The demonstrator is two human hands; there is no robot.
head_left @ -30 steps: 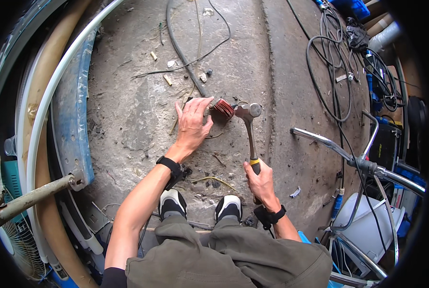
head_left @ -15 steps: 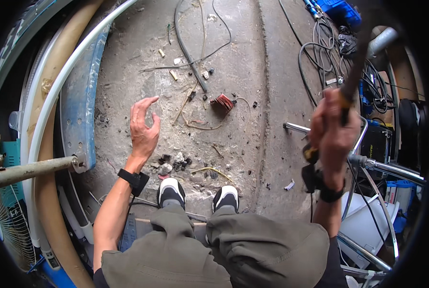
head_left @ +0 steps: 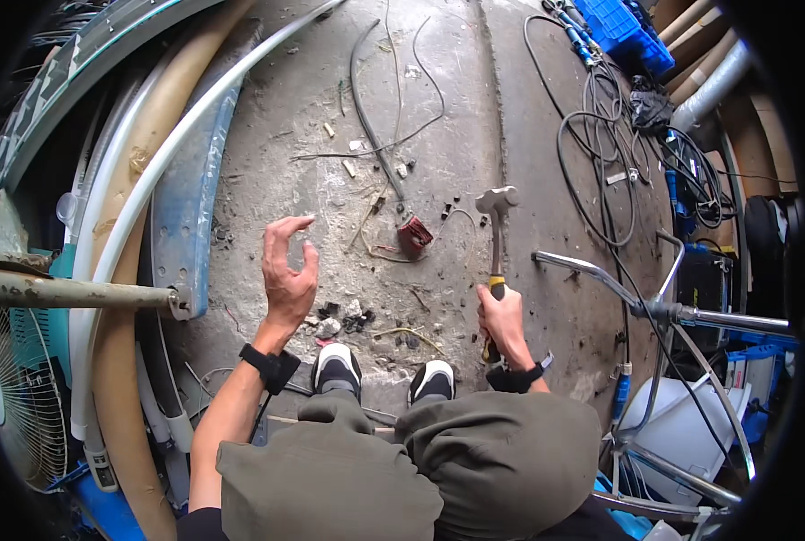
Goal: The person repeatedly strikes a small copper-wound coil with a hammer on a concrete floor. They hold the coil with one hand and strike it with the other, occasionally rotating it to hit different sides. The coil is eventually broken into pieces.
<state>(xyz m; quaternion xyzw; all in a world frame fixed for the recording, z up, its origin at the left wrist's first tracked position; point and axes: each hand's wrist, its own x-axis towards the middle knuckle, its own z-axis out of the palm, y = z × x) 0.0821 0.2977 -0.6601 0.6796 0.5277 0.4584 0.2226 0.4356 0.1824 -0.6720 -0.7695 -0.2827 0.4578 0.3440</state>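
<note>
My right hand [head_left: 502, 320] grips the black and yellow handle of a hammer [head_left: 497, 243], whose metal head points away from me, low over the concrete floor. Whether the head touches the floor I cannot tell. To its left lies a dark red, layered block [head_left: 414, 238] with thin wires around it. My left hand [head_left: 288, 275] is open over the rubble at left, fingers curved and thumb apart, with nothing in it. Dark fragments and pale chunks [head_left: 329, 327] lie in front of my shoes.
A thick grey cable [head_left: 371, 117] and thinner wires cross the floor ahead. At left are long curved tubes [head_left: 137, 162], a blue panel [head_left: 191, 180] and a fan [head_left: 24, 397]. A chrome frame [head_left: 655, 311], coiled black cables [head_left: 601, 99] and a blue crate [head_left: 623, 36] stand right.
My right hand has swung the hammer down from the upper right, toward the middle. The left hand keeps its curved pose. The whole view has shifted slightly.
</note>
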